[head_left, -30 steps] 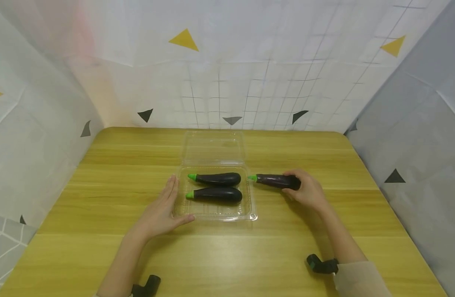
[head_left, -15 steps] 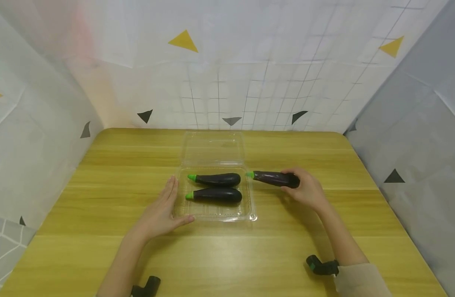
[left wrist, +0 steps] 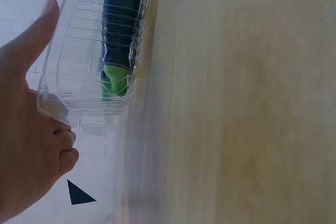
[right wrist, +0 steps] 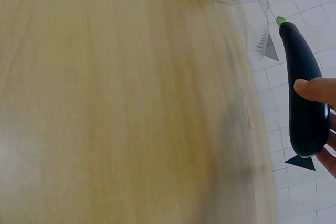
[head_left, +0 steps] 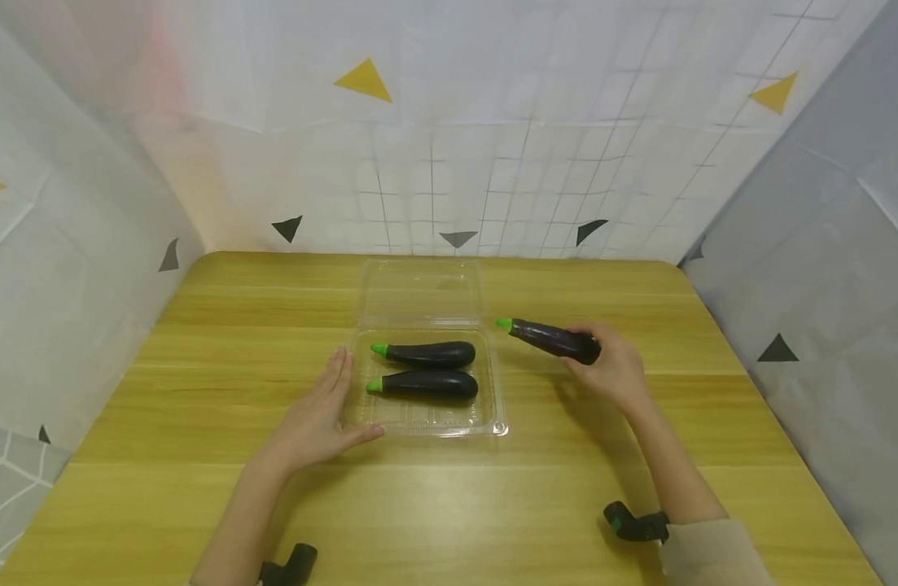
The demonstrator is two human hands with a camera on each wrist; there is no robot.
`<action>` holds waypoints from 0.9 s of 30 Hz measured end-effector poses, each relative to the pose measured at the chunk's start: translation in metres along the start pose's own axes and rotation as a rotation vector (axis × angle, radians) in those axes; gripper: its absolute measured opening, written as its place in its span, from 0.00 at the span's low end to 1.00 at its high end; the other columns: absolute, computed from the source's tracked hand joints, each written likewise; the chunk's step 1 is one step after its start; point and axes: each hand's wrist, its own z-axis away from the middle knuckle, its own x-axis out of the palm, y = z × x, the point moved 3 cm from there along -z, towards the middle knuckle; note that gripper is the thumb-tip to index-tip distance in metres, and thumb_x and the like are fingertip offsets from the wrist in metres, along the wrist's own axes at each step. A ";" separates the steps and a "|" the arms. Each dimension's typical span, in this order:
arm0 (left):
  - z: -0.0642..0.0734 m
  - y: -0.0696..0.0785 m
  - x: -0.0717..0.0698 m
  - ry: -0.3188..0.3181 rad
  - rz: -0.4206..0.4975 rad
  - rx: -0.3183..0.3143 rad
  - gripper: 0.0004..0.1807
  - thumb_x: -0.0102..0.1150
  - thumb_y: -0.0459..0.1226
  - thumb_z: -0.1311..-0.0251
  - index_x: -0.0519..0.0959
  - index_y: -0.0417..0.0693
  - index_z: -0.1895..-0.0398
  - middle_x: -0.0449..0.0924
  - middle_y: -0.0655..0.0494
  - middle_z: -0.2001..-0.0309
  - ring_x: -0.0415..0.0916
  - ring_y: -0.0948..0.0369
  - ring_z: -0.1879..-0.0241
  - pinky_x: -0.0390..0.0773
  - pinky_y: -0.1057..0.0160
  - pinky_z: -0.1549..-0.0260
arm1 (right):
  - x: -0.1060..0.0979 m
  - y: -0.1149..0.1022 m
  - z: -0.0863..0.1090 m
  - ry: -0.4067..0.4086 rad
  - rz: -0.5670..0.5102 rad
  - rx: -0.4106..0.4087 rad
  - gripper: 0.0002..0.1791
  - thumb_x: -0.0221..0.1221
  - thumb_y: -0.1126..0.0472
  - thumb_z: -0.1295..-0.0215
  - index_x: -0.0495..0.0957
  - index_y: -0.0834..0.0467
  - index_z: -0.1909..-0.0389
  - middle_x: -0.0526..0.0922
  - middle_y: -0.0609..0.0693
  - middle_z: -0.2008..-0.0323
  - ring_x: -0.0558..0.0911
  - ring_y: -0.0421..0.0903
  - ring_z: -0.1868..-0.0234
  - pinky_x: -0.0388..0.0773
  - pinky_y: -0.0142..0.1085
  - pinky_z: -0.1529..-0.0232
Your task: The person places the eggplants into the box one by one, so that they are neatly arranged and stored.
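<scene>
A clear plastic clamshell box (head_left: 427, 419) lies open at the table's middle, its lid (head_left: 421, 293) flat behind it. Two dark purple eggplants (head_left: 428, 353) (head_left: 428, 384) with green tips lie side by side in the box, also seen in the left wrist view (left wrist: 122, 22). My left hand (head_left: 318, 419) rests flat against the box's left front corner, fingers straight (left wrist: 31, 124). My right hand (head_left: 611, 368) grips the thick end of a third eggplant (head_left: 549, 338) (right wrist: 302, 98), lifted off the table just right of the box, green tip pointing left and up.
The wooden table (head_left: 449, 505) is enclosed by white patterned sheets on the back and both sides. Black wrist mounts (head_left: 633, 522) (head_left: 291, 564) show near the front edge.
My right hand has lifted the third eggplant off the table and tilted its green tip upward. My left hand and the box have stayed in place.
</scene>
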 end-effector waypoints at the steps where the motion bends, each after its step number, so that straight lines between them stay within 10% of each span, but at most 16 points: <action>1: 0.000 0.000 0.000 -0.003 -0.002 -0.001 0.63 0.58 0.65 0.46 0.33 0.40 0.24 0.26 0.44 0.24 0.31 0.48 0.26 0.52 0.44 0.33 | 0.000 0.000 0.000 0.007 -0.003 -0.004 0.28 0.74 0.64 0.55 0.78 0.60 0.50 0.80 0.62 0.52 0.79 0.62 0.52 0.73 0.56 0.53; 27: 0.000 -0.003 0.002 -0.002 0.000 0.000 0.64 0.58 0.67 0.47 0.32 0.43 0.24 0.26 0.46 0.24 0.30 0.50 0.26 0.52 0.42 0.34 | -0.003 -0.075 -0.006 0.040 -0.096 -0.289 0.28 0.77 0.65 0.62 0.81 0.57 0.54 0.84 0.52 0.57 0.80 0.53 0.53 0.76 0.49 0.52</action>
